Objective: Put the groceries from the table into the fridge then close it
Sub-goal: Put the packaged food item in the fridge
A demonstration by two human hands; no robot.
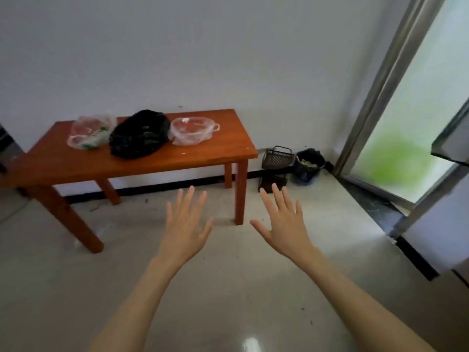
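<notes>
Head view looked down and forward over two bare forearms that entered from the bottom edge, elbows cut off by the frame. The left hand [186, 224] and the right hand [281, 224] were both raised over the pale tiled floor [241, 288], backs toward the camera, fingers spread wide and holding nothing. Neither hand touched anything; both hung well short of the table.

Beyond the hands stood a reddish-brown wooden table [152, 161] against a white wall [228, 59], its left end partly cut by the frame edge. Three bags of groceries lay in a row along its far side. At left sat a clear plastic bag [88, 134] with red and green contents — too blurred to name. Just beside it, touching or nearly so, a black plastic bag [139, 134] lay slumped, its contents wholly hidden. At right another clear bag [194, 130] showed something red inside, also hard to make out.

To the right of the table, on the floor by the wall, a dark wire basket [278, 157] stood next to a dark bin [309, 162] holding unclear scraps. Farther right a metal-framed glass door [406, 123] showed only a green blur through frosted panes. At the right edge a dark-rimmed slab [454, 141] jutted into view with a white panel [444, 240] below it — whether these belonged to the fridge could not be told, since most lay outside the frame.
</notes>
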